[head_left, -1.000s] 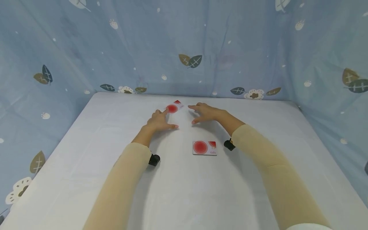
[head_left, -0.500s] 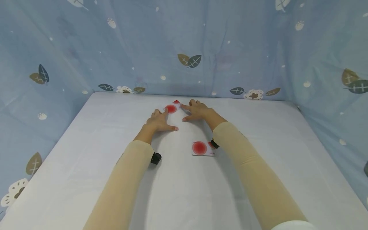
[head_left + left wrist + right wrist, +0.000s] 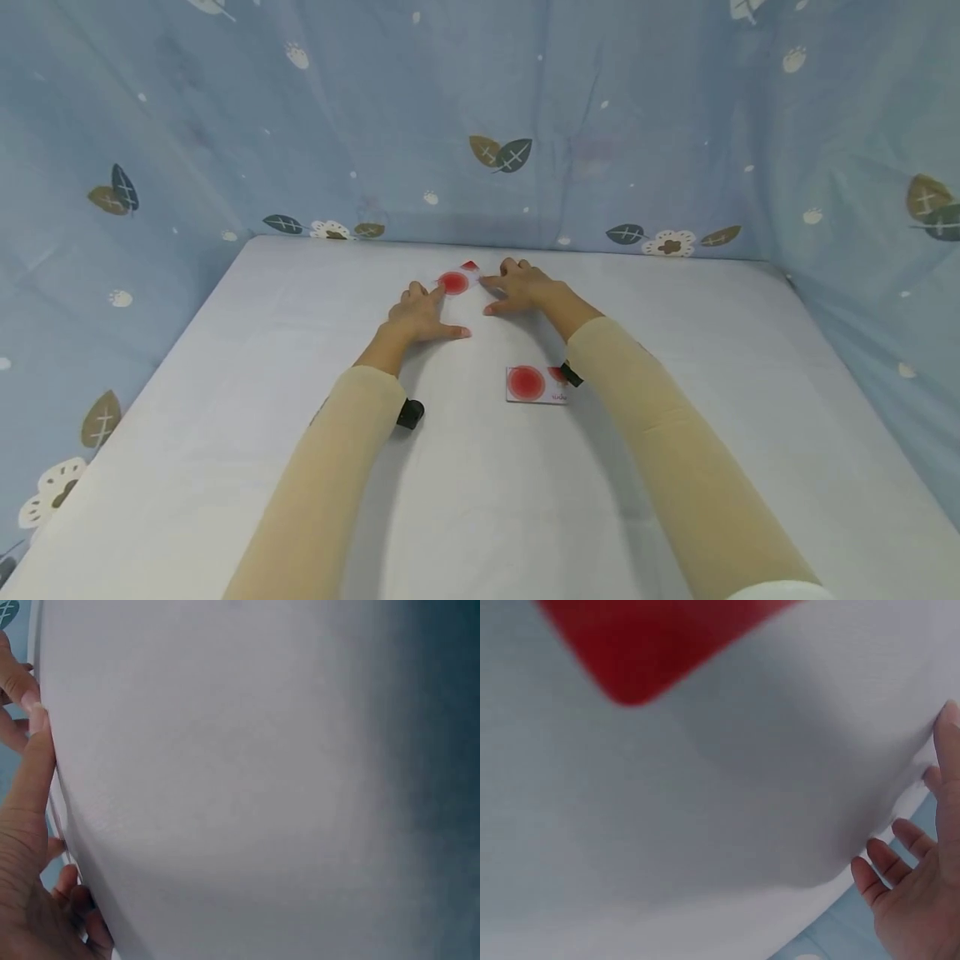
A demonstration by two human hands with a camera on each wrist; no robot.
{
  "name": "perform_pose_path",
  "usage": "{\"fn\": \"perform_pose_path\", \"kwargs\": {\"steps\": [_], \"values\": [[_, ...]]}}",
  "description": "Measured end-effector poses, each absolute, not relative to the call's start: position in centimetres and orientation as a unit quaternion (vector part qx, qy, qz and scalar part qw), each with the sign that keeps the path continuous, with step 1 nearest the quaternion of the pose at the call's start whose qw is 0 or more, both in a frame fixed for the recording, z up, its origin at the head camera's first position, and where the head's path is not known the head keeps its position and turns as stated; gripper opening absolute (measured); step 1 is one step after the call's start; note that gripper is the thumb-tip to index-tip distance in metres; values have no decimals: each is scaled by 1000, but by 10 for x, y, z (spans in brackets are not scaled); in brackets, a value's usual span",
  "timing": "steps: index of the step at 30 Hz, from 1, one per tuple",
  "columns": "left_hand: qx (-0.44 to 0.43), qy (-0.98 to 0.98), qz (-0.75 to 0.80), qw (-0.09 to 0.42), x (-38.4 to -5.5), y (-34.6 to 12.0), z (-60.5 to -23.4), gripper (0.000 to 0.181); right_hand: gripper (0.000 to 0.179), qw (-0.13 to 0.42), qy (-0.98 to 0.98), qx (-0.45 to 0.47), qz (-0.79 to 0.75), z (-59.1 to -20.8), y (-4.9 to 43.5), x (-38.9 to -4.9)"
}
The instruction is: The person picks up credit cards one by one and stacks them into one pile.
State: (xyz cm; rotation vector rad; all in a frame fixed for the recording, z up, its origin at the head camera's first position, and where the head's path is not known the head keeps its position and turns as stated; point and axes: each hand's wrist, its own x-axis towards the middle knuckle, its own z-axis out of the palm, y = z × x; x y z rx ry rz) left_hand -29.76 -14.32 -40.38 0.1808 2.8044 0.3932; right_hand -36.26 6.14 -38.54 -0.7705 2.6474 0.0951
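Observation:
A white card (image 3: 453,284) printed with a red disc lies slanted near the back edge of the table, between both hands. My left hand (image 3: 417,316) reaches its left side with the index fingertip at the card, thumb spread toward the middle. At the card's right end is the extended index finger of my right hand (image 3: 520,287), thumb apart and lower. A second, similar card (image 3: 527,384) lies nearer, its right end close under the right wrist's black camera. In the right wrist view a red printed corner (image 3: 634,671) shows up close, with the right hand (image 3: 922,900) at the edge.
The table (image 3: 480,500) has a white cover. Behind it and at both sides hangs a blue curtain (image 3: 360,100) with leaf and paw prints. A small black camera (image 3: 410,414) sits under the left wrist.
My right hand has moved left, bringing its index finger to the far card's right end, and its wrist camera now overlaps the nearer card. The left hand has stayed nearly still.

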Motion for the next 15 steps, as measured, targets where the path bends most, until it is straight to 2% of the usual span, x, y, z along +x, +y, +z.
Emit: {"fn": "perform_pose_path", "kwargs": {"steps": [4,15], "values": [[57,979,126,151,-300,-141,-406,112,70,182,942,-281,27,-386,65,-360],[76,980,95,158,-300,-140,-405,102,62,162,946,-277,-36,-389,72,-353]]}}
